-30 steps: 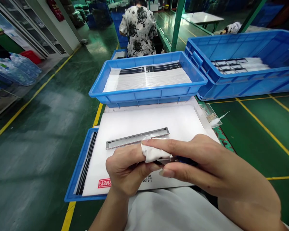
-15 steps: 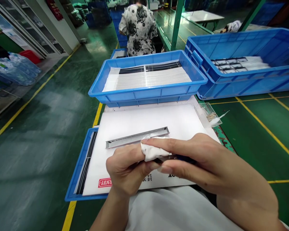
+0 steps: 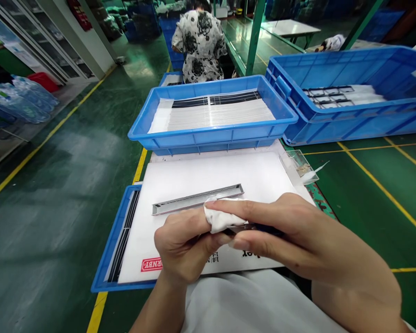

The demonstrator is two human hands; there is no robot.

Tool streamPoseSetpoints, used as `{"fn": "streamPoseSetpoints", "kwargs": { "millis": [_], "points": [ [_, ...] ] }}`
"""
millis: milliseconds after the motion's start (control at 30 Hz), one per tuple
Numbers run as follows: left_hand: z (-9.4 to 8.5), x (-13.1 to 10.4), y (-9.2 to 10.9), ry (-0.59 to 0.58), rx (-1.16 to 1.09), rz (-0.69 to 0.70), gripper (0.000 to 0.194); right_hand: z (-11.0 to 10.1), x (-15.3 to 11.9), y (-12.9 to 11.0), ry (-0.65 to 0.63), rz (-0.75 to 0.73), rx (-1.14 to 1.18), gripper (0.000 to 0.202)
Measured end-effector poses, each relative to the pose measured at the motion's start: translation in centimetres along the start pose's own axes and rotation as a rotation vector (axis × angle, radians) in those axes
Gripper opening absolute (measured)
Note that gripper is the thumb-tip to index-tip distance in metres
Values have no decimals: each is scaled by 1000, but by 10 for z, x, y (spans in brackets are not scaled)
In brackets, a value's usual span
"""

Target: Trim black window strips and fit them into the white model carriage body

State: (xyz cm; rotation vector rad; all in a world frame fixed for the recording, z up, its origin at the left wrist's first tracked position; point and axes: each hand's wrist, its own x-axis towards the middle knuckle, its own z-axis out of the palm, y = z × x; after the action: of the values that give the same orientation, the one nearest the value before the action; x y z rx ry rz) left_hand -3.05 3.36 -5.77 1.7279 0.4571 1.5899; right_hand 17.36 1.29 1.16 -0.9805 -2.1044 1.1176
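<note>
- Both left hand point(image 3: 183, 243) and right hand point(image 3: 298, 236) grip white cloth point(image 3: 221, 219).
- Thin metallic piece point(image 3: 238, 227) beneath, mostly hidden, seems pinched too.
- Grey channel point(image 3: 198, 199) lies just beyond, on white board point(image 3: 211, 171).

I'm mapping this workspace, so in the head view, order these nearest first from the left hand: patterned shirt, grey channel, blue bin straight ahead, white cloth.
1. White cloth: at the left hand's fingers.
2. Grey channel: just ahead, on the board.
3. Blue bin: straight ahead, past the channel.
4. Patterned shirt: farthest, beyond the bin.
</note>
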Motion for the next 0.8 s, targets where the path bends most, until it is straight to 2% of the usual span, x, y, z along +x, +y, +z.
{"fn": "streamPoseSetpoints", "kwargs": {
  "millis": [200, 433, 800],
  "points": [
    [-1, 0, 0, -4, -17, 17, 30, 2, 1, -2, 14, -1, -25, 38],
    [1, 1, 2, -13, -33, -7, 23, 2, 2, 0, 18, -36, 2, 40],
    [1, 1, 2, -22, -29, -11, 25, 2, 0, 3, 36, -66, 21, 41]
  ]
}}
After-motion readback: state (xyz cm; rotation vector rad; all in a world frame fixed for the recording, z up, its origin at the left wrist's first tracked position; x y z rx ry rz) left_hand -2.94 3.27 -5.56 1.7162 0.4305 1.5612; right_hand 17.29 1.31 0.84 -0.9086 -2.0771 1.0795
